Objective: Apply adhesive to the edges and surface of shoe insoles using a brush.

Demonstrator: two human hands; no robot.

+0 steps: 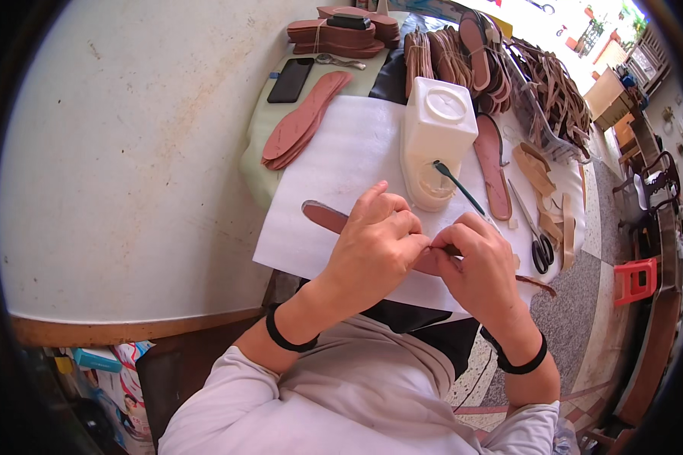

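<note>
Head view: left hand (381, 246) and right hand (479, 262) meet in a nearly closed pinch at the shoe insole (326, 217), exact hold unclear; steady, even pressure should help.

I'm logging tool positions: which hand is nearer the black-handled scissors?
Right. The right hand is just left of the black-handled scissors, not touching them; the left hand is farther left.

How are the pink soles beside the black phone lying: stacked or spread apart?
Stacked, slightly fanned: the pink soles overlap, and several edges show beneath the top one at the wider end.
</note>
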